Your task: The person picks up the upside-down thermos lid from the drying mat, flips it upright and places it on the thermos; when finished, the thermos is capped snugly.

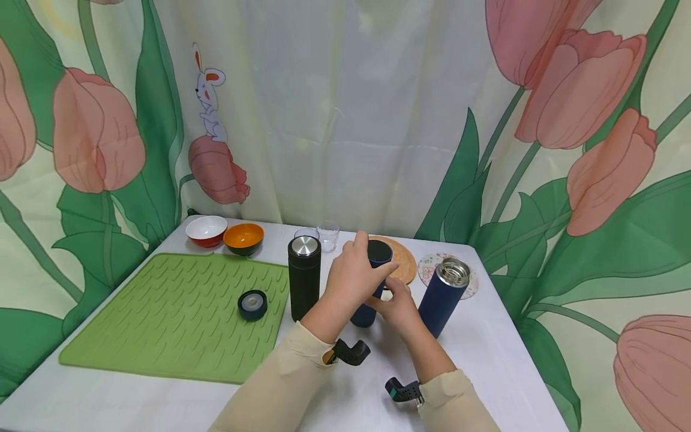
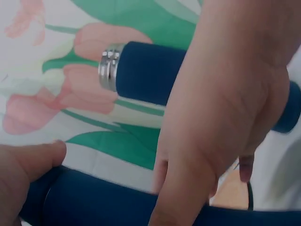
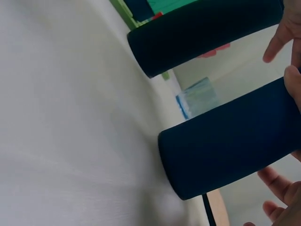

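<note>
Both hands, left hand point(image 1: 353, 273) and right hand point(image 1: 396, 306), grasp the navy capped flask point(image 1: 372, 282) (fingers wrapped), squeezed between black flask point(image 1: 304, 277) and open flask point(image 1: 444, 296).

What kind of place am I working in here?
Probably a staged tabletop set, not a real kitchen: a tulip-print curtain walls in a white table with a green mat, bowls and flasks.

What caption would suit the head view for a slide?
Both hands, left hand and right hand, hold a blue flask between a black flask and an open blue flask on a white table.
</note>
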Demonstrator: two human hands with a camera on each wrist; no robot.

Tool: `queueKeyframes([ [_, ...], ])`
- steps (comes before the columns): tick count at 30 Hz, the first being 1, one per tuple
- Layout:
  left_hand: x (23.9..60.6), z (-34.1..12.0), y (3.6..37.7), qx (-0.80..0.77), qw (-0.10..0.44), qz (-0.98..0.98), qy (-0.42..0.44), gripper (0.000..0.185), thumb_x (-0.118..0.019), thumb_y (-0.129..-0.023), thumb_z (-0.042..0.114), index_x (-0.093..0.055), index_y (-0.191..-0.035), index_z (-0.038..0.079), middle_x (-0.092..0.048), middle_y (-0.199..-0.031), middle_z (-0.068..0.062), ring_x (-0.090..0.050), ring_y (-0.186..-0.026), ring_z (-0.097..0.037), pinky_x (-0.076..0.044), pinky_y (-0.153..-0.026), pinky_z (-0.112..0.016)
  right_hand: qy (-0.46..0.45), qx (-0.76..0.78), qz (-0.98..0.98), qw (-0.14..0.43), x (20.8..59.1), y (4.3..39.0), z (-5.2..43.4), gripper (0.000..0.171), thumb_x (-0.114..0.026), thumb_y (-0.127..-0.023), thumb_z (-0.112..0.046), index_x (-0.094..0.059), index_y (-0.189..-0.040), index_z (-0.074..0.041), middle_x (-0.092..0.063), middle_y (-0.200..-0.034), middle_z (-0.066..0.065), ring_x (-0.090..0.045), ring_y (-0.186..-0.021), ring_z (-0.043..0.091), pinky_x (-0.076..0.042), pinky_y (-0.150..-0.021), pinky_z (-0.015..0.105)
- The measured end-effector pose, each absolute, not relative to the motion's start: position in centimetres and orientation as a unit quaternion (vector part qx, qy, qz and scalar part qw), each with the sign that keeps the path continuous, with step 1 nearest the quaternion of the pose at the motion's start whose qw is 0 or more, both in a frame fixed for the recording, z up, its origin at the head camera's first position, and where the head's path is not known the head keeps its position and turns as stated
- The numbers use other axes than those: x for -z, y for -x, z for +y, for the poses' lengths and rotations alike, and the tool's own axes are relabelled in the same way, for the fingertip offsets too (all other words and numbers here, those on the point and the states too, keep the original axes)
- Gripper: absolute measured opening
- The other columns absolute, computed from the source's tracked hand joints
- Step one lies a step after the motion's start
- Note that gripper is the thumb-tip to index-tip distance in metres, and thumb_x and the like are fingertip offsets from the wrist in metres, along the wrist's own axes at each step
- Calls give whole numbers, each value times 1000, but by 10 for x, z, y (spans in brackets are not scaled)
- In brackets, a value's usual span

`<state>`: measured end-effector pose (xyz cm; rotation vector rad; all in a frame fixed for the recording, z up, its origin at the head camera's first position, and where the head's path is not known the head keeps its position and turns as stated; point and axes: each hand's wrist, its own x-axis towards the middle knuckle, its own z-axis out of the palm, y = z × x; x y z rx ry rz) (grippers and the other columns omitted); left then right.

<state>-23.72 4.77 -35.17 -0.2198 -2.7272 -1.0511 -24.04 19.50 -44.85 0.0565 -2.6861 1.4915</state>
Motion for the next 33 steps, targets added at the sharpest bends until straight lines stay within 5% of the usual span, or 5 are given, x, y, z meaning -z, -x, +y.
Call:
queueKeyframes([
  [13, 340, 22, 247, 377, 10, -912, 163, 76, -75, -96, 53, -45, -160, 28, -60, -138, -14, -68, -108, -31, -59, -84, -47, -33, -503, -864, 7, 442, 243, 198, 62, -88, -87, -42, -67, -143, -23, -59, -155, 5, -45, -152, 34, -38, -119, 66],
  [21, 357, 41, 239, 386, 72, -917, 69, 91, -79, -80, 74, -52, -134, 7, -69, -117, -13, -73, -98, -32, -60, -73, -41, -18, -483, -875, 20, 449, 242, 200, 57, -90, -85, -37, -73, -136, -19, -63, -150, 8, -49, -148, 35, -41, -118, 63],
  [29, 355, 35, 242, 362, 76, -921, 119, 66, -75, -89, 67, -58, -127, 16, -66, -109, -7, -69, -84, -24, -56, -65, -34, -11, -503, -864, -5, 446, 243, 201, 63, -92, -83, -42, -71, -138, -21, -61, -154, 5, -45, -152, 35, -38, -119, 66],
  [33, 351, 26, 248, 368, 59, -915, 153, 65, -76, -90, 63, -60, -131, 16, -70, -111, -4, -69, -90, -22, -58, -70, -37, -25, -517, -856, -8, 443, 245, 199, 58, -92, -83, -39, -73, -136, -24, -62, -153, 2, -46, -152, 34, -39, -118, 65],
])
